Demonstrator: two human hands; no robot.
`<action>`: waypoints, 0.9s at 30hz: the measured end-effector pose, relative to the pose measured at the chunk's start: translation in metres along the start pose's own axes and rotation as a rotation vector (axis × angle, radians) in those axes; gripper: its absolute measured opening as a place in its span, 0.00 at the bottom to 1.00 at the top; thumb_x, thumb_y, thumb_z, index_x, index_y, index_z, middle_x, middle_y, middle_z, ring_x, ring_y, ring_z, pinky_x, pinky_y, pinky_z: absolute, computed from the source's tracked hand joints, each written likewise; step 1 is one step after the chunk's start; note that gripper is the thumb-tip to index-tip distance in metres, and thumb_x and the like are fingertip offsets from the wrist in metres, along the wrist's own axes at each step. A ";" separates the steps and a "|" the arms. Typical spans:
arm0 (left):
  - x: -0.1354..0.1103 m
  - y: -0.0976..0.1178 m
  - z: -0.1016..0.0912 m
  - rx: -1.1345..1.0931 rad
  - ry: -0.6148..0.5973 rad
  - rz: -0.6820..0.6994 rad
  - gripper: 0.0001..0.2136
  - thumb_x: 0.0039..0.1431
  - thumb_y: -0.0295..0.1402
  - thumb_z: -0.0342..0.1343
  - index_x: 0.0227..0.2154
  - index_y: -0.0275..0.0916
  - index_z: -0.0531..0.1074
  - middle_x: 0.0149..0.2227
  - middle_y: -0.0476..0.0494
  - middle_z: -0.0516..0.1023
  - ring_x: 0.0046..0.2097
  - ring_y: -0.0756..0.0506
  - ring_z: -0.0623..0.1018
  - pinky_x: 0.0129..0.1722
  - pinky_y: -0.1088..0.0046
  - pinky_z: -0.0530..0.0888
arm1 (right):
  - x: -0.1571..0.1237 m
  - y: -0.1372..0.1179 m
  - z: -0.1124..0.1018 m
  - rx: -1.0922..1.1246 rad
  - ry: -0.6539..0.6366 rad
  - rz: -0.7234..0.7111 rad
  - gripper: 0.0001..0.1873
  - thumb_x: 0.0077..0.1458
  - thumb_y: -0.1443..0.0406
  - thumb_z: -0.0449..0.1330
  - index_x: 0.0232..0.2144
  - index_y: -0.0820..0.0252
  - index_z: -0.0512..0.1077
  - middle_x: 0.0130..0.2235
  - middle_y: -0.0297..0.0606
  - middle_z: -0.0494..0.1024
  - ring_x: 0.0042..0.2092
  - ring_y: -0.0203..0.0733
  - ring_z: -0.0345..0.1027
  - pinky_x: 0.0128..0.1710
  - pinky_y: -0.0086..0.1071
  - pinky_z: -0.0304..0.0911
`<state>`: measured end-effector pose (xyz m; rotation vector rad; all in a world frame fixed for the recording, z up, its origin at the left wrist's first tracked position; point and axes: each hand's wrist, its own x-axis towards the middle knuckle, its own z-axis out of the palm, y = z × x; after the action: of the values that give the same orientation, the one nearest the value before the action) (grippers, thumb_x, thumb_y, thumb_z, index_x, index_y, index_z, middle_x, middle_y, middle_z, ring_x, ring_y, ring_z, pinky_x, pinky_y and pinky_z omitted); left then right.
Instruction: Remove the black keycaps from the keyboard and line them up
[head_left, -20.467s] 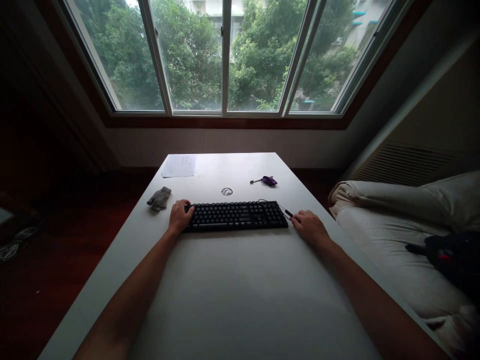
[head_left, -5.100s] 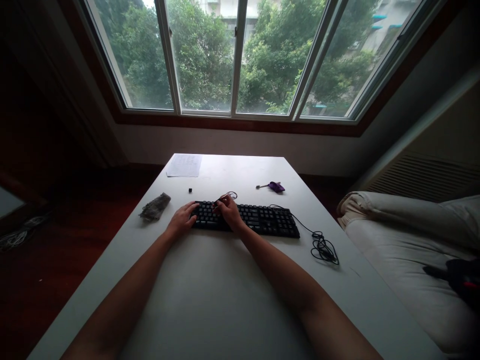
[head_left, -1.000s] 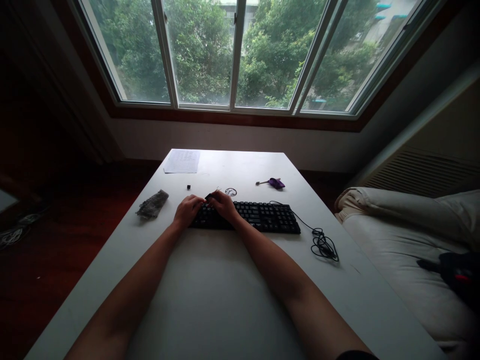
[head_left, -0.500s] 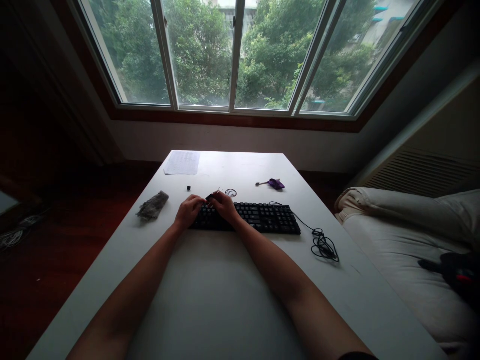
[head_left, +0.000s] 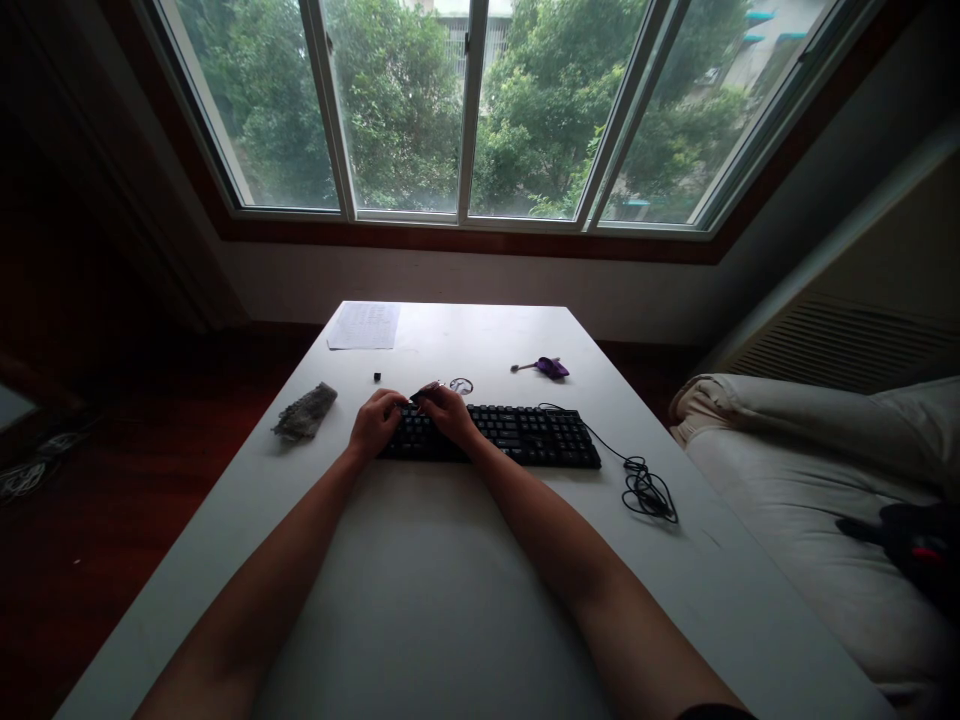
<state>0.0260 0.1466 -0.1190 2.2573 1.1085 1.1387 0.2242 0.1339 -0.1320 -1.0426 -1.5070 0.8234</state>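
A black keyboard (head_left: 525, 436) lies across the middle of the white table (head_left: 450, 600). Both hands are at its left end. My left hand (head_left: 373, 424) lies over the left corner, fingers curled round the far edge. Touching it, my right hand (head_left: 450, 414) pinches a small dark piece (head_left: 424, 391) just above the top key row; it is too small to name. A thin wire loop (head_left: 461, 385) lies right behind the hands, and a tiny black cube (head_left: 377, 377) sits a little to the left.
The keyboard's cable ends in a loose coil (head_left: 645, 493) near the table's right edge. A grey cloth (head_left: 304, 412) lies at the left, a printed sheet (head_left: 364, 325) at the far left corner, a small purple tool (head_left: 551, 367) at the far right. A pale cushion (head_left: 810, 470) adjoins the table.
Over the last second both hands stay together at the keyboard's left end, with only slight finger movement. Earlier, the cable was uncoiled to the right and the tiny cube appeared on the table.
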 end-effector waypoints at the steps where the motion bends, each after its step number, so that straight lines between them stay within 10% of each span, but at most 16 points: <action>1: 0.000 0.000 0.000 0.006 0.002 -0.004 0.11 0.59 0.27 0.51 0.40 0.43 0.76 0.46 0.45 0.77 0.47 0.44 0.77 0.50 0.64 0.75 | 0.000 -0.001 0.000 0.005 -0.003 -0.011 0.13 0.56 0.55 0.60 0.39 0.57 0.73 0.31 0.36 0.79 0.34 0.43 0.75 0.38 0.35 0.71; 15: 0.001 -0.007 -0.001 -0.104 0.088 -0.002 0.11 0.58 0.30 0.54 0.43 0.42 0.76 0.47 0.44 0.77 0.46 0.44 0.77 0.50 0.65 0.76 | 0.000 0.002 0.002 0.062 0.028 -0.042 0.11 0.55 0.57 0.61 0.36 0.58 0.73 0.32 0.36 0.79 0.31 0.41 0.74 0.35 0.33 0.70; 27: 0.010 -0.064 -0.002 -0.293 0.306 -0.487 0.13 0.52 0.38 0.60 0.39 0.38 0.74 0.39 0.43 0.80 0.40 0.44 0.80 0.40 0.69 0.76 | 0.002 0.006 0.003 0.075 0.055 0.017 0.11 0.53 0.56 0.61 0.34 0.58 0.72 0.30 0.34 0.78 0.30 0.40 0.74 0.34 0.33 0.69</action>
<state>-0.0022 0.1942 -0.1526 1.5122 1.4007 1.3489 0.2226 0.1375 -0.1370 -1.0164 -1.4127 0.8503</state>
